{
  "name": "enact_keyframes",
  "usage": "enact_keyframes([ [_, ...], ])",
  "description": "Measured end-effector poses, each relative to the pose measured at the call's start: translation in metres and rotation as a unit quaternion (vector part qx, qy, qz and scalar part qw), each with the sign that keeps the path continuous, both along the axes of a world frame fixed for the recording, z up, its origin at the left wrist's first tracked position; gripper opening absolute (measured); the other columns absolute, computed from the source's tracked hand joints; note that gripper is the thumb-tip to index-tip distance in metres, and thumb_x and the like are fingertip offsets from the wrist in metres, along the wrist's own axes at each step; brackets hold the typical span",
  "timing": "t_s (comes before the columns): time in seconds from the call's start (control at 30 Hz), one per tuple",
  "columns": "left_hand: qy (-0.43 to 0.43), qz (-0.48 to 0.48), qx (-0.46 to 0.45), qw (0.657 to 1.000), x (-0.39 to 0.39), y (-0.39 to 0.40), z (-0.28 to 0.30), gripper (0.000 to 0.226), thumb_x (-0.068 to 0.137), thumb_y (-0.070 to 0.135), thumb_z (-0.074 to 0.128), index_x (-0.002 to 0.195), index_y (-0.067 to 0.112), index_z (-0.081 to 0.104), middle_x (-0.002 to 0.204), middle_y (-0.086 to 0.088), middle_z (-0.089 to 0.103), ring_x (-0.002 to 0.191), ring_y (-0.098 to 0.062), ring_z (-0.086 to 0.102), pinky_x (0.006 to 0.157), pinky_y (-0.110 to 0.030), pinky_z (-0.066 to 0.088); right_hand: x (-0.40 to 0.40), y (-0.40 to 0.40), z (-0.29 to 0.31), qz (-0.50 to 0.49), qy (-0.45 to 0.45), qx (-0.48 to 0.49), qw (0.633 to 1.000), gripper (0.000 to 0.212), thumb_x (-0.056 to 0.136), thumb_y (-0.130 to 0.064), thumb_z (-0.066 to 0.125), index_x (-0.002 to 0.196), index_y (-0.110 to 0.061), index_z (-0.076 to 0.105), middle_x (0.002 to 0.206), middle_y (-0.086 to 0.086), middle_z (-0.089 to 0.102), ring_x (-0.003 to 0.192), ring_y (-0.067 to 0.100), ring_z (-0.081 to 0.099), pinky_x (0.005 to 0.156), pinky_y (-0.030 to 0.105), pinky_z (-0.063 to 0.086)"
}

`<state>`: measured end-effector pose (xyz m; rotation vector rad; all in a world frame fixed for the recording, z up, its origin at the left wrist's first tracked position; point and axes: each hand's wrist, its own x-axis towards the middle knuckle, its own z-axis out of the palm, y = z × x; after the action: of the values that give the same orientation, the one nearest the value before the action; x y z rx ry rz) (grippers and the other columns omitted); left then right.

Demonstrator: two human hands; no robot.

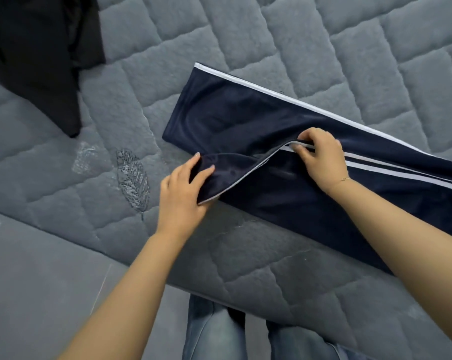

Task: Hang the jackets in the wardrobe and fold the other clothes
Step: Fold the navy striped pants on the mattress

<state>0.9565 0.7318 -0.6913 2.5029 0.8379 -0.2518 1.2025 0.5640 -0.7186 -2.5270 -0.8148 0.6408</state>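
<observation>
Navy track trousers [245, 118] with white side stripes lie stretched across the grey quilted bed [349, 48], running off the right edge of the head view. One leg lies flat at the back; the nearer leg's end is lifted off the cover. My left hand [183, 193] grips the hem corner of that nearer leg. Further right, my right hand [321, 157] pinches the same leg's striped edge. A black garment [38, 55] lies crumpled at the top left of the bed.
The bed's near edge runs diagonally in front of my legs [214, 331], which are in blue jeans. A grey cushioned surface [38, 281] sits at the lower left. A leaf motif [132, 178] is stitched into the cover left of my left hand.
</observation>
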Motion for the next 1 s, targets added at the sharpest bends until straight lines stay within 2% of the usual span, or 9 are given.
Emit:
enact_keyframes([
  [0.07, -0.086, 0.036, -0.062, 0.994, 0.01, 0.017, 0.001, 0.026, 0.084, 0.029, 0.075, 0.105, 0.014, 0.075, 0.13, -0.002, 0.061, 0.111, -0.023, 0.06, 0.093, -0.041, 0.044, 0.004, 0.001, 0.004, -0.04, 0.037, 0.056, 0.997, 0.015, 0.092, -0.026, 0.064, 0.094, -0.012, 0.06, 0.088, -0.006, 0.062, 0.084, 0.018, 0.056, 0.083, 0.036, 0.04],
  [0.1, -0.114, 0.061, -0.104, 0.986, 0.017, 0.031, 0.006, 0.02, 0.085, 0.031, 0.074, 0.093, 0.014, 0.077, 0.112, 0.001, 0.068, 0.097, -0.017, 0.064, 0.085, -0.04, 0.048, 0.008, 0.001, 0.006, -0.059, 0.052, 0.078, 0.994, 0.015, 0.092, -0.027, 0.065, 0.093, -0.013, 0.06, 0.086, -0.009, 0.061, 0.081, 0.012, 0.055, 0.08, 0.031, 0.041],
  [0.2, -0.105, 0.078, -0.139, 0.982, 0.048, 0.092, 0.025, 0.027, 0.077, 0.055, 0.069, 0.076, 0.028, 0.07, 0.064, 0.013, 0.061, 0.061, -0.001, 0.053, 0.059, -0.031, 0.044, 0.023, 0.002, 0.011, -0.063, 0.044, 0.086, 0.993, 0.014, 0.091, -0.03, 0.066, 0.093, -0.016, 0.062, 0.085, -0.01, 0.061, 0.078, 0.004, 0.051, 0.073, 0.022, 0.037],
  [0.27, -0.089, 0.064, -0.127, 0.986, 0.08, 0.131, 0.031, 0.034, 0.072, 0.062, 0.067, 0.073, 0.028, 0.066, 0.055, 0.011, 0.054, 0.055, -0.002, 0.047, 0.055, -0.029, 0.036, 0.033, 0.005, 0.013, -0.072, 0.026, 0.077, 0.994, 0.016, 0.092, -0.032, 0.065, 0.094, -0.016, 0.061, 0.085, -0.009, 0.06, 0.079, 0.004, 0.05, 0.072, 0.021, 0.034],
  [0.4, -0.099, 0.118, -0.182, 0.971, 0.138, 0.155, 0.004, 0.03, 0.085, 0.039, 0.072, 0.089, 0.012, 0.06, 0.078, -0.001, 0.059, 0.074, -0.015, 0.05, 0.067, -0.031, 0.038, 0.044, 0.013, 0.008, -0.109, 0.007, 0.054, 0.993, 0.018, 0.094, -0.032, 0.062, 0.094, -0.014, 0.059, 0.086, -0.005, 0.059, 0.08, 0.012, 0.051, 0.069, 0.023, 0.031],
  [0.53, -0.07, 0.217, -0.206, 0.952, 0.13, 0.141, -0.023, 0.049, 0.087, 0.046, 0.068, 0.115, 0.01, 0.054, 0.107, -0.004, 0.064, 0.096, -0.018, 0.059, 0.088, -0.033, 0.047, 0.046, 0.024, -0.002, -0.116, 0.021, 0.007, 0.993, 0.025, 0.098, -0.032, 0.055, 0.099, -0.008, 0.056, 0.09, -0.001, 0.059, 0.089, 0.024, 0.055, 0.081, 0.036, 0.038],
  [0.73, -0.161, 0.2, -0.161, 0.953, 0.109, 0.128, -0.029, 0.013, 0.093, 0.029, 0.063, 0.09, 0.019, 0.055, 0.081, 0.016, 0.06, 0.08, -0.008, 0.057, 0.073, -0.021, 0.046, 0.05, 0.027, -0.002, -0.167, -0.009, 0.03, 0.986, 0.024, 0.099, -0.029, 0.051, 0.1, -0.005, 0.055, 0.094, 0.006, 0.06, 0.095, 0.03, 0.055, 0.077, 0.035, 0.035],
  [0.87, -0.136, 0.213, -0.112, 0.961, 0.121, 0.136, -0.036, 0.018, 0.096, 0.028, 0.059, 0.101, 0.011, 0.058, 0.102, -0.001, 0.063, 0.088, -0.011, 0.054, 0.081, -0.026, 0.044, 0.04, 0.032, 0.0, -0.109, -0.117, -0.058, 0.985, 0.03, 0.096, -0.029, 0.056, 0.116, -0.007, 0.057, 0.122, 0.014, 0.054, 0.116, 0.034, 0.047, 0.098, 0.041, 0.032],
  [1.0, -0.076, 0.197, -0.07, 0.975, 0.119, 0.13, -0.036, 0.039, 0.099, 0.041, 0.05, 0.113, 0.004, 0.054, 0.116, -0.012, 0.057, 0.104, -0.023, 0.054, 0.088, -0.033, 0.042, -0.006, 0.035, 0.01, -0.053, -0.189, -0.026, 0.98, 0.049, 0.096, -0.028, 0.052, 0.14, -0.006, 0.045, 0.153, 0.017, 0.032, 0.141, 0.034, 0.031, 0.115, 0.046, 0.024],
])
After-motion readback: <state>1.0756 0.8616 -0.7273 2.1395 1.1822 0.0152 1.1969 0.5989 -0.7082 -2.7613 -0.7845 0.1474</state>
